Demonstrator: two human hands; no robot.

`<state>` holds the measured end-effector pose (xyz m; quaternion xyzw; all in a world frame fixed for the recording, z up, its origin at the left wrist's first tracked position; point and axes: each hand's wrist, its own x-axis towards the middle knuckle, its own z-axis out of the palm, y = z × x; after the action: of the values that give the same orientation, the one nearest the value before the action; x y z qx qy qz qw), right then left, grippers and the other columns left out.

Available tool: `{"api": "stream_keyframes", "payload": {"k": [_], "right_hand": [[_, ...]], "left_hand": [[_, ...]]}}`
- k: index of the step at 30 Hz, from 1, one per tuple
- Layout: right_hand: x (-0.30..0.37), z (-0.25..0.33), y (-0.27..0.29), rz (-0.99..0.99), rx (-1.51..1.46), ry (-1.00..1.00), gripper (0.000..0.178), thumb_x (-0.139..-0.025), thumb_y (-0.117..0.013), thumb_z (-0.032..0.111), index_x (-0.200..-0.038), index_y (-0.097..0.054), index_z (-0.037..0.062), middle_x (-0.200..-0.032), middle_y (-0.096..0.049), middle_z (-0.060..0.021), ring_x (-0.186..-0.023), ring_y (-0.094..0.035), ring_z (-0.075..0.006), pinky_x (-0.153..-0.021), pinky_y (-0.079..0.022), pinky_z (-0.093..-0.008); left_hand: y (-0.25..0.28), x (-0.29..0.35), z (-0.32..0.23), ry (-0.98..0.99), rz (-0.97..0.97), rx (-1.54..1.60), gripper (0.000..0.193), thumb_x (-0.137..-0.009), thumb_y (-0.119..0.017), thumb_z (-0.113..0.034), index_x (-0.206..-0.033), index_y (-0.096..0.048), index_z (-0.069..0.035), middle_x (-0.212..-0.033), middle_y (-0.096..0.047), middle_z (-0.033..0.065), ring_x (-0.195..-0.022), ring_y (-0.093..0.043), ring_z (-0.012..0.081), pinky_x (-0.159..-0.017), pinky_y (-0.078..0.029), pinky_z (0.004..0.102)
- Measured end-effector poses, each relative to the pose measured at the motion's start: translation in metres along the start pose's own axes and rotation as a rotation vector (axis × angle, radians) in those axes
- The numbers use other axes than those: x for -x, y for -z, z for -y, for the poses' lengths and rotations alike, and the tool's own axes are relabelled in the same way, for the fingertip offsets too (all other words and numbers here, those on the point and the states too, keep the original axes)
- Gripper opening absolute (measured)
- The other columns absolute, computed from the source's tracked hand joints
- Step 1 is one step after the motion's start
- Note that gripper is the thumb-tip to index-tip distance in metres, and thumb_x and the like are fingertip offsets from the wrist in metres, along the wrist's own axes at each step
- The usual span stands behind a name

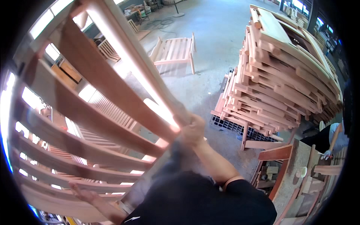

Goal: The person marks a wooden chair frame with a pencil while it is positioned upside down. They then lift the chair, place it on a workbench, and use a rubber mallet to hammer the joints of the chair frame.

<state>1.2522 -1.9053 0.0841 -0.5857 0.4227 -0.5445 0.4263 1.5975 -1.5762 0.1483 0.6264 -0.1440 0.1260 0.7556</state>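
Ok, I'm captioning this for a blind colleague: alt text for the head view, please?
A person's right hand grips a large slatted wooden frame, the open left hand near its slats. Beyond, a smaller slatted piece stands left of a tall stack of wooden parts.

Gaps separate the curved slats (112,84) of a broad, reddish-brown wooden frame (129,60) at left; grey concrete floor (213,45) offers passage before a stack of pale wooden frames (277,84) blocks the right.
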Motion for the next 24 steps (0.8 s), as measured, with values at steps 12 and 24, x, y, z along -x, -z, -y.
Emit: {"api": "stream_keyframes", "payload": {"k": [12,24], "right_hand": [[-0.277,-0.142,-0.077,-0.365,0.364,-0.150,0.022,-0.086,-0.076,0.014,-0.100,-0.073,-0.0027,-0.074,-0.068,-0.0102,-0.070,-0.062,-0.0118,-0.065,-0.050,-0.0314],[-0.636,-0.253,-0.122,-0.500,0.552,-0.230,0.029,-0.088,-0.075,0.027,-0.094,-0.072,-0.0008,-0.078,-0.069,-0.0239,-0.075,-0.070,-0.0399,-0.068,-0.052,-0.0433]], "left_hand": [[-0.493,-0.118,0.192,0.257,0.514,-0.294,0.054,-0.098,-0.066,-0.037,-0.127,-0.061,0.008,-0.114,-0.067,0.0143,-0.099,-0.062,0.0229,-0.090,-0.048,0.0342],[-0.950,-0.180,0.306,0.397,0.780,-0.357,0.052,-0.101,-0.059,-0.035,-0.132,-0.058,0.007,-0.115,-0.066,0.0103,-0.100,-0.061,0.0190,-0.088,-0.049,0.0336]]}}
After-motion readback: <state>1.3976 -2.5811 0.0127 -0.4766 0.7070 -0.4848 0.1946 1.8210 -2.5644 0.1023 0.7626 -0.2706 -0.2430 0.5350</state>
